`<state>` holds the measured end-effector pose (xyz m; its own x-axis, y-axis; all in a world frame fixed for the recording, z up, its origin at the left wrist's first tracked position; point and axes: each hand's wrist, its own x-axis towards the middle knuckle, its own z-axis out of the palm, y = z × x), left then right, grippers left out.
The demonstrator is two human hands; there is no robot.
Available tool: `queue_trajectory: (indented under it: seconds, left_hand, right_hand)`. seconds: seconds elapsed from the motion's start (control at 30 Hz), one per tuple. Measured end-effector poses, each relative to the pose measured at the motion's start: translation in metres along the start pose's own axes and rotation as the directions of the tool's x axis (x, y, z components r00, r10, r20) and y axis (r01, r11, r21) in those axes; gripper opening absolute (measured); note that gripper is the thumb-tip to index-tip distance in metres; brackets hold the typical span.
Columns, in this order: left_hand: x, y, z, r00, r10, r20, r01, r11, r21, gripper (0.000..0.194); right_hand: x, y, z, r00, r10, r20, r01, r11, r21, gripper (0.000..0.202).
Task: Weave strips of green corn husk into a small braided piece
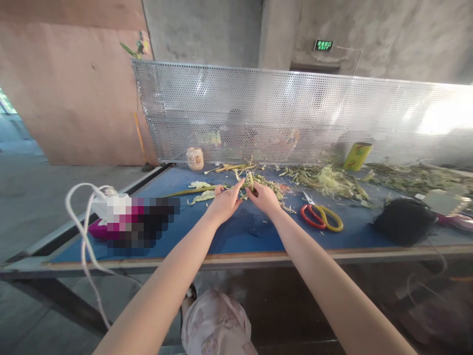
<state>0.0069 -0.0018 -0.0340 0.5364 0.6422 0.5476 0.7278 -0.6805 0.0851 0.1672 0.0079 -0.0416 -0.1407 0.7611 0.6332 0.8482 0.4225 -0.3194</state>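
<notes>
Both my hands meet above the blue tabletop (pixel 244 235), near its middle. My left hand (pixel 224 203) has its fingers closed around a long green stalk (pixel 194 191) that sticks out to the left. Pinched in my right hand (pixel 264 197) is a pale green plant piece (pixel 252 180) that rises above the fingertips. The fingertips of the two hands nearly touch. Just behind them lies a heap of small green plant bits (pixel 271 186). Pale leaves (pixel 202 196) rest on the table left of my left hand.
Scissors with red and yellow handles (pixel 314 217) lie to the right, near a black bundle (pixel 404 222). Leaf piles (pixel 328 180), a yellow-green can (pixel 357 157) and a whitish roll (pixel 195 159) stand before a perforated metal screen (pixel 258 113). A white cable (pixel 84 231) hangs at left.
</notes>
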Motion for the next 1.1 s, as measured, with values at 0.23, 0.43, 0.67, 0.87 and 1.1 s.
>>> queue_trajectory:
  seconds: [0.23, 0.43, 0.67, 0.87, 1.1]
  left_hand:
    - [0.0, -0.001, 0.0, 1.0, -0.003, -0.01, 0.003, 1.0, -0.029, 0.052]
    - [0.0, -0.005, 0.004, 0.998, -0.045, -0.039, 0.042, 0.996, -0.078, 0.06]
    - [0.003, -0.007, 0.009, 0.983, -0.102, -0.151, 0.064, 0.97, -0.236, 0.085]
    - [0.005, -0.005, 0.009, 0.991, -0.12, -0.066, 0.081, 0.9, -0.429, 0.085]
    - [-0.001, -0.007, 0.007, 0.988, -0.155, -0.001, 0.144, 0.924, -0.353, 0.075]
  right_hand:
    - [0.0, -0.004, -0.003, 1.0, -0.014, 0.012, 0.014, 1.0, 0.004, 0.022]
    - [0.001, -0.005, 0.0, 1.0, -0.002, 0.021, 0.001, 0.999, 0.045, 0.022]
    - [0.005, -0.006, 0.005, 0.995, 0.046, -0.089, -0.008, 0.923, 0.384, 0.022]
    - [0.009, -0.011, 0.004, 0.986, 0.15, -0.074, -0.067, 0.76, 0.646, 0.02]
    - [0.013, -0.01, 0.006, 0.978, 0.15, 0.144, -0.206, 0.623, 0.755, 0.029]
